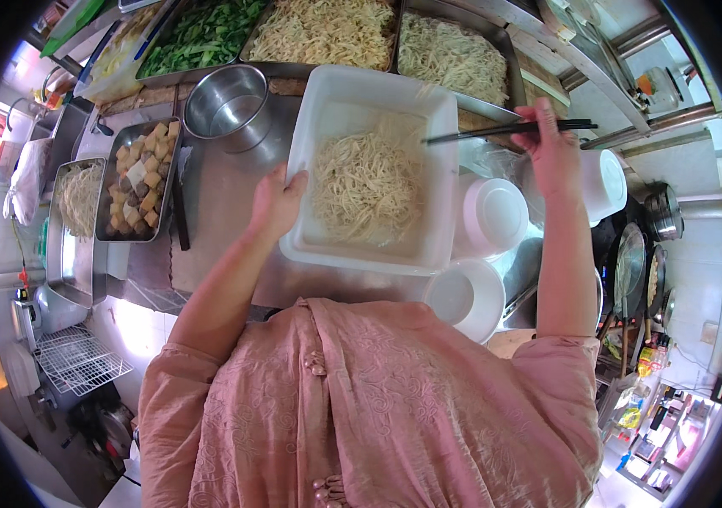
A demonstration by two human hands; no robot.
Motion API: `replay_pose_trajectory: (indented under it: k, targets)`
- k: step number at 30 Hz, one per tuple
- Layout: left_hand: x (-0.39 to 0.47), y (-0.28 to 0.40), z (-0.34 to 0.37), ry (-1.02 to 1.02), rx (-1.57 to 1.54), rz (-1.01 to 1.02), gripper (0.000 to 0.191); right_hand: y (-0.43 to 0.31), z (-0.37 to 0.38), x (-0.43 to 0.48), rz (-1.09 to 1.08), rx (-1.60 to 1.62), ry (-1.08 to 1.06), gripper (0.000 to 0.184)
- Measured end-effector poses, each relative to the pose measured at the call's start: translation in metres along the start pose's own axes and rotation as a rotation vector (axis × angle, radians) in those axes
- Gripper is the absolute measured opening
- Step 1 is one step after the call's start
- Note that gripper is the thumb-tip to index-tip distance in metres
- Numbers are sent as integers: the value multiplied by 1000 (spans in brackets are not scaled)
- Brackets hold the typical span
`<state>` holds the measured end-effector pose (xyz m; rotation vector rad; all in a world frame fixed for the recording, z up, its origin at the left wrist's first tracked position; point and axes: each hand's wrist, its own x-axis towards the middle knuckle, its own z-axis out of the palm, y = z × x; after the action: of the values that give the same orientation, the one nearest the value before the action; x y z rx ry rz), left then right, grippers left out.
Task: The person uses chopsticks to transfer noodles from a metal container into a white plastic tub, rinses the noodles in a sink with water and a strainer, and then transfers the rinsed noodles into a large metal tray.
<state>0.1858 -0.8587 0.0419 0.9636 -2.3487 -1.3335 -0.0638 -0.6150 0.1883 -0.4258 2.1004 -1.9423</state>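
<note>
Before me on the steel counter (228,190) is a white plastic tub (374,263) holding pale, thin strands (367,184), perhaps shredded tofu or noodles, in shallow liquid. My left hand (277,198) grips the tub's left rim, thumb over the edge. In my right hand (548,149) is a pair of dark chopsticks (481,132), held over the tub's right side. Their tips reach inside the rim, close to the strands; whether they touch anything I cannot tell.
Behind the tub stand metal trays of chopped greens (205,38), pale shreds (323,32) and greenish shreds (453,60). A steel pot (228,105) and a tray of tofu cubes (142,178) are at left. Stacked white bowls (494,216) crowd the right; woks (627,267) lie beyond.
</note>
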Motion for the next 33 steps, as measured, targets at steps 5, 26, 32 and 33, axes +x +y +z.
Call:
replay_pose_trajectory:
  k: [5, 26, 32, 33]
  targets:
    - [6, -11, 4, 10, 4, 25, 33, 10, -45, 51, -42, 305, 159, 33]
    - [-1, -4, 1, -19, -69, -23, 29, 48, 12, 129, -109, 570, 285, 19]
    - [-1, 2, -3, -15, -37, -29, 29, 24, -11, 86, -77, 436, 70, 17]
    - [-2, 5, -3, -26, -19, -44, 29, 20, -14, 77, -81, 324, 15, 17]
